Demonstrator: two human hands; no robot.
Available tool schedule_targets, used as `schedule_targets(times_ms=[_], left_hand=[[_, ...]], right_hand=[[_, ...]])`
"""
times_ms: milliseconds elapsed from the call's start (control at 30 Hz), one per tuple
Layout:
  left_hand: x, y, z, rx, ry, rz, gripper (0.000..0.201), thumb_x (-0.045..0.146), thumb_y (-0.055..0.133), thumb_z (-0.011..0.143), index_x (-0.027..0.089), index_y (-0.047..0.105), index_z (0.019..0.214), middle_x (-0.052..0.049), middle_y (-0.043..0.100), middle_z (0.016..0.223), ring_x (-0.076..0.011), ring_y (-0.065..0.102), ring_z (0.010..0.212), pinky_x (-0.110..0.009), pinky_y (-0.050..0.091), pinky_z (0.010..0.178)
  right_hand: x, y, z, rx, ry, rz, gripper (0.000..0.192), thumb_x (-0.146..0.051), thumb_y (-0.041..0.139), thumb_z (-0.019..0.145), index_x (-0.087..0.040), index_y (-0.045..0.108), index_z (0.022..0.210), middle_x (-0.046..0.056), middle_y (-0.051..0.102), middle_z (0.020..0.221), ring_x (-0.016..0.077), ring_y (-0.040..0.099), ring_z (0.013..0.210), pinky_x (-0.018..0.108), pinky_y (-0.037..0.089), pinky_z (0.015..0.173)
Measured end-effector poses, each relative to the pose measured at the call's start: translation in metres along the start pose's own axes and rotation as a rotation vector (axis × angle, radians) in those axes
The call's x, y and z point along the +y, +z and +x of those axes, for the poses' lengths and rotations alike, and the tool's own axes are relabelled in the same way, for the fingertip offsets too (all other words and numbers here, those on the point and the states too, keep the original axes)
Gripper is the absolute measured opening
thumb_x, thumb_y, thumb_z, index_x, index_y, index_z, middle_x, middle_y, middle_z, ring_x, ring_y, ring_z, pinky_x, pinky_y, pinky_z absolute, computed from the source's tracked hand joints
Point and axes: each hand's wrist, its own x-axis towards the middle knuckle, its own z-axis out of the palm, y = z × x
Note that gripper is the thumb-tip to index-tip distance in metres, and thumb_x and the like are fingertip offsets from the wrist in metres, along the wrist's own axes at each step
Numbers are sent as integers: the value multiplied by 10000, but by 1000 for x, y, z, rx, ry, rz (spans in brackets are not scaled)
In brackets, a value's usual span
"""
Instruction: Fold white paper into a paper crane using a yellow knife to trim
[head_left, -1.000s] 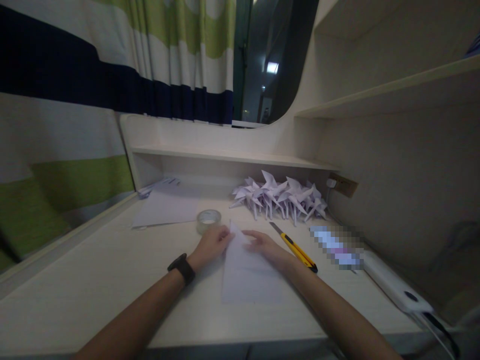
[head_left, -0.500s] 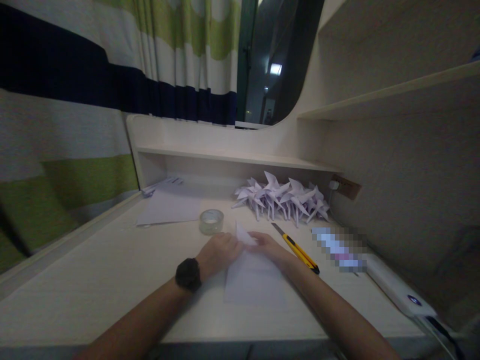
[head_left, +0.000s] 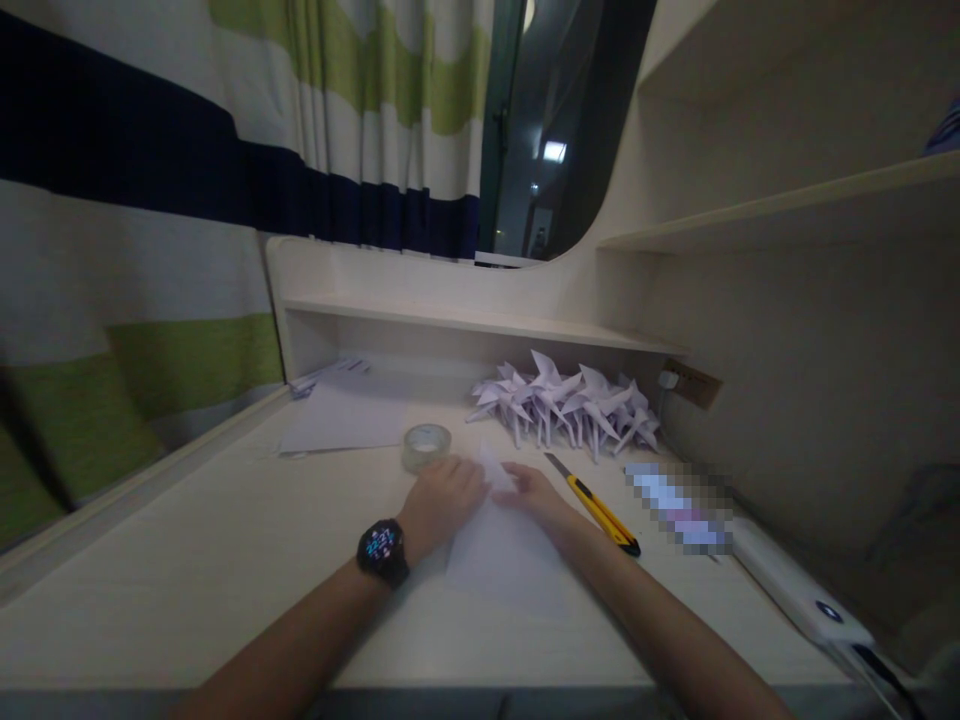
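A white sheet of paper [head_left: 510, 555] lies on the desk [head_left: 225, 560] in front of me, its far corner folded up into a point. My left hand [head_left: 442, 500], a lit watch on its wrist, presses down on the sheet's far left edge. My right hand [head_left: 536, 492] rests on the far right part of the sheet, fingertips at the folded point. Both hands meet at the fold.
A roll of clear tape [head_left: 426, 446] stands just beyond my left hand. A yellow utility knife [head_left: 596, 505] lies to the right. A heap of folded paper cranes [head_left: 570, 400] sits under the shelf. Loose sheets [head_left: 345, 420] lie at back left; a white power strip [head_left: 795, 590] at right.
My left hand has slid further over the paper's far corner and turned, so the watch face now shows lit. The raised corner flap has been pressed lower.
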Motion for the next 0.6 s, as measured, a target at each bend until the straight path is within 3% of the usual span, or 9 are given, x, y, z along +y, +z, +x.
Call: schedule_targets(times_ms=[133, 267, 367, 467, 600], left_hand=[[-5, 14, -2, 19, -367, -403, 354, 350, 440, 945, 135, 615, 1164, -143, 705, 1012, -264, 653, 913, -374, 479, 807], [-15, 26, -2, 17, -539, -886, 318, 320, 546, 867, 185, 678, 1122, -89, 709, 1093, -260, 668, 948, -356, 504, 824], [-20, 32, -1, 46, -675, -998, 363, 299, 598, 810, 162, 679, 1136, -87, 715, 1079, -273, 671, 939, -386, 510, 838], [-21, 32, -1, 46, -704, -1007, 375, 328, 591, 816, 157, 681, 1137, -86, 726, 1043, -278, 676, 926, -406, 511, 844], [-16, 27, 0, 46, -609, -993, 343, 318, 556, 846, 197, 683, 1140, -58, 692, 1130, -275, 645, 1034, -419, 477, 930]], right_hand=[[-8, 10, 7, 125, -20, -21, 635, -303, 822, 507, -173, 609, 1090, 36, 723, 778, 231, 673, 648, 345, 517, 623], [-11, 17, 16, 239, -48, 0, 621, -331, 816, 504, -175, 608, 1068, 45, 723, 769, 235, 672, 623, 341, 514, 598], [-6, 20, 21, 259, -64, 32, 621, -328, 831, 473, -172, 612, 1032, 44, 721, 750, 231, 664, 605, 340, 513, 591], [1, 24, 22, 297, -86, 67, 616, -343, 838, 471, -179, 609, 1019, 45, 721, 744, 232, 663, 606, 347, 519, 596], [4, 28, 18, 332, -110, 114, 590, -396, 837, 491, -181, 609, 991, 54, 724, 768, 244, 674, 641, 365, 526, 639]])
